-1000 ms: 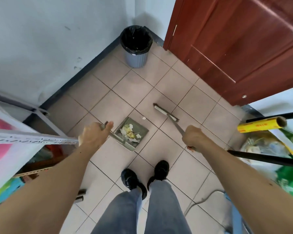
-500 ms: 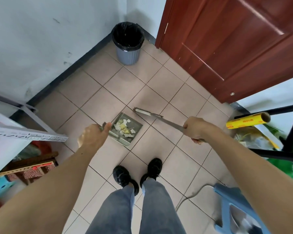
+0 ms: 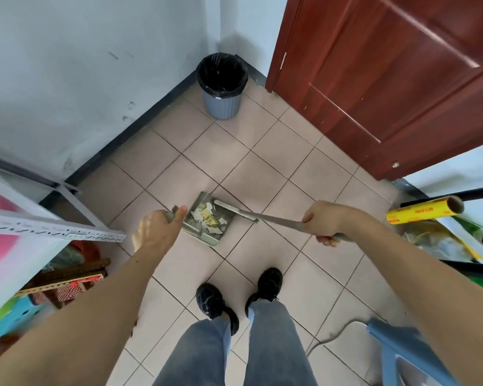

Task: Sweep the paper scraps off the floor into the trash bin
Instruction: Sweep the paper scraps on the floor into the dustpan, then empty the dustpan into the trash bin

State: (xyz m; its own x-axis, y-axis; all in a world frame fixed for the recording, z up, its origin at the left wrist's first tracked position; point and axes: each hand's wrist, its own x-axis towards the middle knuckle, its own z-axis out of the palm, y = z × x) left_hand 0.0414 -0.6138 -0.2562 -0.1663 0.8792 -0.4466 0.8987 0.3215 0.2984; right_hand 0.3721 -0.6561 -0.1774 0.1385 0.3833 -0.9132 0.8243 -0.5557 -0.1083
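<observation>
A grey-green dustpan [image 3: 216, 238] hangs over the tiled floor just ahead of my feet. White and yellow paper scraps [image 3: 207, 217] lie inside it. My left hand [image 3: 158, 229] grips the dustpan's handle at its left side. My right hand [image 3: 325, 220] is closed around the grey broom handle [image 3: 276, 220], and the broom's narrow head [image 3: 229, 207] rests across the pan's far right edge. The trash bin [image 3: 222, 87], blue-grey with a black liner, stands in the far corner between wall and door, well beyond the pan.
A red-brown door [image 3: 388, 73] stands open at the right. A grey metal shelf rail [image 3: 53, 228] and coloured clutter sit at the left. A yellow roll [image 3: 421, 211] and bags fill the right side. A blue stool [image 3: 402, 349] and a cable lie near my right leg.
The broom head has swung left until it lies against the dustpan. The pan has lifted and shifted right. The view has tilted, so the bin appears nearer the middle.
</observation>
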